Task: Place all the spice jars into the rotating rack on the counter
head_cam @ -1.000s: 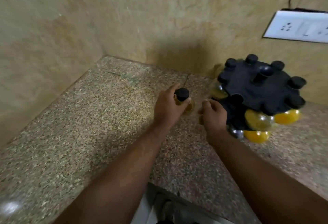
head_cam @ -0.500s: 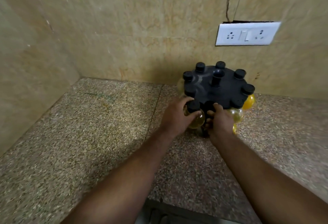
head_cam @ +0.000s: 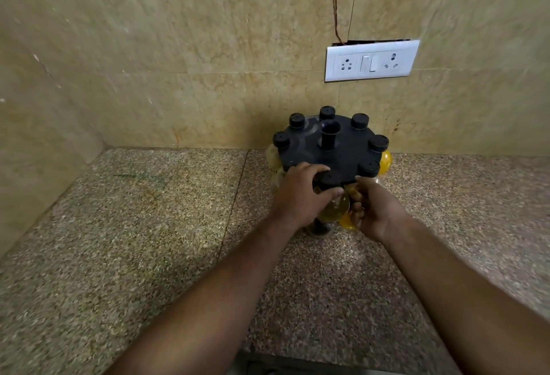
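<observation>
Placing a jar in the carousel. The left hand (head_cam: 299, 193) grips a spice jar (head_cam: 334, 211) at the near rim of the rotating rack (head_cam: 309, 151). Its fingers (head_cam: 309, 171) curl over the jar's neck from the far side, and the thumb crosses the front of the amber glass body. The jar's black cap (head_cam: 329, 179) stays uncovered between fingers and thumb, level with the rack's top disc. This high grip probably leaves the neck free to slide into a rim slot, though the slot itself is hidden behind the fingers. The right hand (head_cam: 375, 211) lies just right of the jar, its fingers (head_cam: 355, 196) curled in beneath the disc. Whether they clasp the frame, clasp a lower jar or only press cannot be told; the likely purpose is to stop the rack turning while the jar goes in. Beyond both sets of fingers, the seated jars (head_cam: 378, 143) ring the disc around a central post (head_cam: 330, 136), with yellow contents showing below the rim on the right. No loose jar is visible on the granite table (head_cam: 148, 226), so this appears to be a late placement. The rack stands close against the tiled wall (head_cam: 208, 47), below a socket plate (head_cam: 372, 60).
</observation>
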The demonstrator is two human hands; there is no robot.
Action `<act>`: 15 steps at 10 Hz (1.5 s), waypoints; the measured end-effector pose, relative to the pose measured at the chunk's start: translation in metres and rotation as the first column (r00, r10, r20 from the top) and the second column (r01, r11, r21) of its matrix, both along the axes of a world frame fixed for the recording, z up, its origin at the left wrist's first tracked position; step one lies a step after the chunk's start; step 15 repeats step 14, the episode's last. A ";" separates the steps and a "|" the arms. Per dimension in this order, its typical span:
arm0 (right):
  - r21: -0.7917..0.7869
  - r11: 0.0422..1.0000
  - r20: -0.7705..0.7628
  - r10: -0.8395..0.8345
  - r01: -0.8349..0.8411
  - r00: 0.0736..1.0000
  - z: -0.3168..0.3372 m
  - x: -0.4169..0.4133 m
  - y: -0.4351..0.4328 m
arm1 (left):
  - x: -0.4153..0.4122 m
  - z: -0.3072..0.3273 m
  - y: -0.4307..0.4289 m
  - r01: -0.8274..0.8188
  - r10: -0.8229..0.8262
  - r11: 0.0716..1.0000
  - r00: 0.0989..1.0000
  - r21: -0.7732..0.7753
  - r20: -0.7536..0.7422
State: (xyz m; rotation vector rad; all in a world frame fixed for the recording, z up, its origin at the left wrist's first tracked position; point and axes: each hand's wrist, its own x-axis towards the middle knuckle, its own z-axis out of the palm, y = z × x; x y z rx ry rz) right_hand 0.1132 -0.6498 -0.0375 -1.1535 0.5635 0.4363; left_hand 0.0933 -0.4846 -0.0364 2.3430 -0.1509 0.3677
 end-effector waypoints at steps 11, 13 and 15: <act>-0.226 0.974 0.143 0.061 -0.027 0.988 0.004 -0.024 0.006 | -0.008 -0.017 -0.001 -0.274 0.279 0.951 0.960 0.144 -0.014; -0.346 0.937 0.258 0.152 -0.055 0.954 -0.006 -0.044 -0.010 | -0.046 -0.025 0.012 -0.289 0.299 0.952 0.946 0.098 -0.123; -0.520 0.854 0.353 0.256 -0.039 0.900 -0.002 -0.053 -0.018 | -0.061 -0.022 0.011 -0.295 0.309 0.948 0.943 0.119 -0.125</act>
